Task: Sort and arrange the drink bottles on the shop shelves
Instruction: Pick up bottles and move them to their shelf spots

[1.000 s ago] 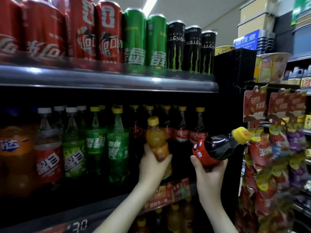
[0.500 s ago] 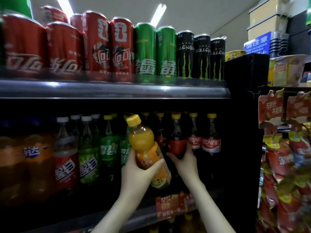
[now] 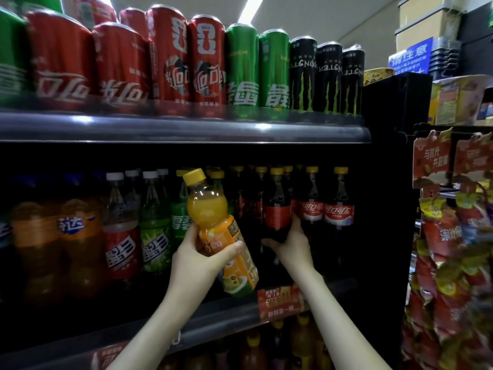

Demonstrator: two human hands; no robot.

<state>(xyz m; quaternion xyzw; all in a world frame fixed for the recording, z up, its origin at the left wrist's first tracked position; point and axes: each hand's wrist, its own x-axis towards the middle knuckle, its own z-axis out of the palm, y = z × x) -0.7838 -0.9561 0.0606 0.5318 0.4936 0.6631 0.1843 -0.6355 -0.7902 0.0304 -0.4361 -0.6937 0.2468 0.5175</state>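
Wraps left thumb (image 3: 232,248) across the front of an orange juice bottle (image 3: 206,209), other fingers curled out of sight behind the label. Full grip with the left hand (image 3: 198,259) round the bottle's lower-middle body. Holds that bottle in the air in front of the middle shelf (image 3: 213,320), tilted, yellow cap up-left, base down-right. Overlaps the green soda bottles (image 3: 179,218) standing behind it.

Curls right fingers (image 3: 268,243) under and round the lower body of a cola bottle (image 3: 277,209), thumb up its right side. Firm grip with the right hand (image 3: 292,244). Holds the cola bottle upright, yellow cap on top, inside the middle shelf among the other cola bottles (image 3: 338,210), just beside the next one on its right. Cannot tell whether the base sits on the shelf: too dark, hand in the way.

Left of the hands, same shelf: white-capped bottles (image 3: 121,248) with red and green labels, then big orange soda bottles (image 3: 80,236), blurred. Red price tag (image 3: 280,299) on the shelf edge, just below the right wrist. More bottles on the lower shelf (image 3: 301,340), dim.

Top shelf (image 3: 186,132), left to right: red cans (image 3: 114,68), green cans (image 3: 242,70), black cans (image 3: 302,76), all upright in a row. Far right: snack packets (image 3: 448,236) hanging on a rack, well apart from both hands.
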